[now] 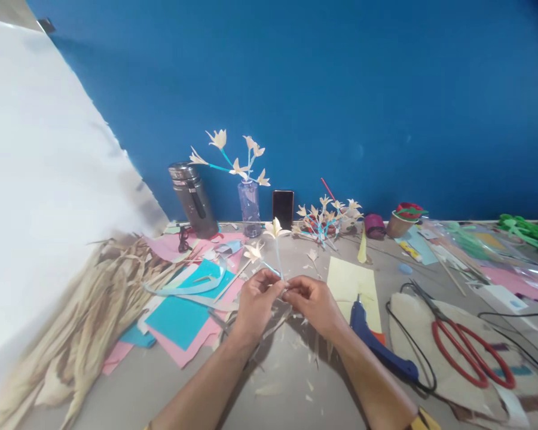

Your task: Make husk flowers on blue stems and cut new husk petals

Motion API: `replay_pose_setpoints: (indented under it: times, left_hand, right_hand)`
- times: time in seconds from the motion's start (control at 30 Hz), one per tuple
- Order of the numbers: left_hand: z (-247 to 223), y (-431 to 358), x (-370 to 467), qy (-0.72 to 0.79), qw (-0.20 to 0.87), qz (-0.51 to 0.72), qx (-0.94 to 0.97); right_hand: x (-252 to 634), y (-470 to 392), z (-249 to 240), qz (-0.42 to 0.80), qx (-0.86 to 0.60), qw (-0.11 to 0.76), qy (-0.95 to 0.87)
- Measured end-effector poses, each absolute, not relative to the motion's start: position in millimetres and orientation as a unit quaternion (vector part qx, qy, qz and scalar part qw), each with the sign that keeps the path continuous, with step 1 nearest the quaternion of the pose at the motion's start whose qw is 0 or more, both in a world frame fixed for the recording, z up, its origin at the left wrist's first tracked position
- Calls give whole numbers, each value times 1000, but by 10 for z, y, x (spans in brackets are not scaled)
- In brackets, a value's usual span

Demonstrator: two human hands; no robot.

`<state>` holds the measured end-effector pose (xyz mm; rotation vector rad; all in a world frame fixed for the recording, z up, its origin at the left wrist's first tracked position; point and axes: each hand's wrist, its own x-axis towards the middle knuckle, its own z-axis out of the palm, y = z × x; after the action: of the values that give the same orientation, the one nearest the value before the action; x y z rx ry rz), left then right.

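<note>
Two cream flowers, one upright (275, 229) and one leaning left (253, 252), rise on pale blue stems that meet between my hands. My left hand (262, 300) pinches the joined stems between thumb and fingers. Close against it, my right hand (312, 302) has its fingertips pressed together at the same stems' lower end. Behind them, a clear purple bottle (250, 206) holds several similar flowers. A bunch of smaller flowers (325, 218) lies to its right.
Dried husks (85, 316) and blue paper (178, 321) lie left. A blue glue gun (376, 346) on yellow paper (350, 278) and red-handled scissors (466, 352) lie right. A dark flask (192, 200) and a phone (283, 208) stand at the wall.
</note>
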<state>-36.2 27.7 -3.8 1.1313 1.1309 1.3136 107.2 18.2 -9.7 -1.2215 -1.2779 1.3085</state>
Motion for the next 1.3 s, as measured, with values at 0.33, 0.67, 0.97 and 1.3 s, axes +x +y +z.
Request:
replay_pose_setpoints:
  times: [0.33, 0.67, 0.97, 1.3]
  left_hand:
    - [34, 196, -356, 486, 496, 524, 493]
    - [16, 229, -361, 493, 475, 513, 518]
    - [44, 257, -389, 481, 466, 552, 496]
    - [-15, 177, -310, 529, 375, 490, 582]
  right_hand:
    - [1102, 204, -145, 556, -481, 416, -535]
    - [1067, 177, -169, 545, -482, 421, -541]
    - [1019, 135, -165, 601, -461, 399, -516]
    - [1123, 132, 58, 493, -485, 526, -495]
